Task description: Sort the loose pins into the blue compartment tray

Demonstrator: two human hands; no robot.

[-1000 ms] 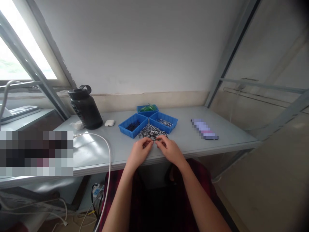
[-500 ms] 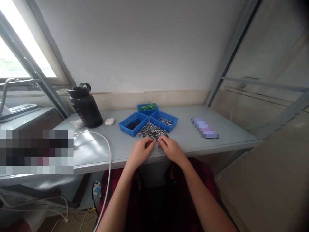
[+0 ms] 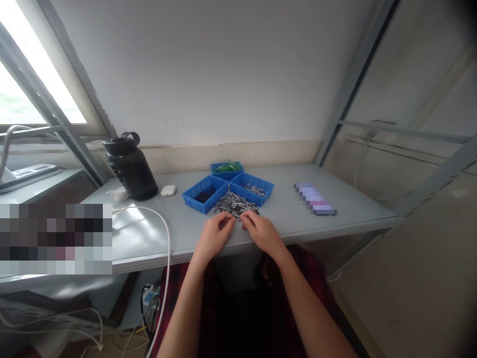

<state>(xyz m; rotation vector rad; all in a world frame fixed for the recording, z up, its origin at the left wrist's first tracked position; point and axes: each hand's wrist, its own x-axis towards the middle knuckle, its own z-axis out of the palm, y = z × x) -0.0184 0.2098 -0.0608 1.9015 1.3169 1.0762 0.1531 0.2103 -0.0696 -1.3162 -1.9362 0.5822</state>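
My left hand (image 3: 219, 229) and my right hand (image 3: 258, 227) rest near the table's front edge, fingertips almost meeting. Each has its thumb and fingers pinched together; what they hold, if anything, is too small to make out. Just beyond them lies a loose pile of silvery nail-like pins (image 3: 236, 203), with small dark pieces at its near side. Behind the pile, a blue bin (image 3: 190, 201) on the left contains dark screw-like pieces. The right blue bin (image 3: 266, 198) holds silvery pins, and the back blue bin (image 3: 227, 175) green pieces.
A dark water bottle (image 3: 134, 171) and a white earbud case (image 3: 168, 190) stand to the left on the grey table (image 3: 283, 219). A phone (image 3: 315, 200) lies at the right. One white cable (image 3: 168, 258) hangs over the front edge at left.
My left hand has shifted slightly left, and the gap between the fingertips is a little wider. The view has tilted slightly; the bins and pile look the same.
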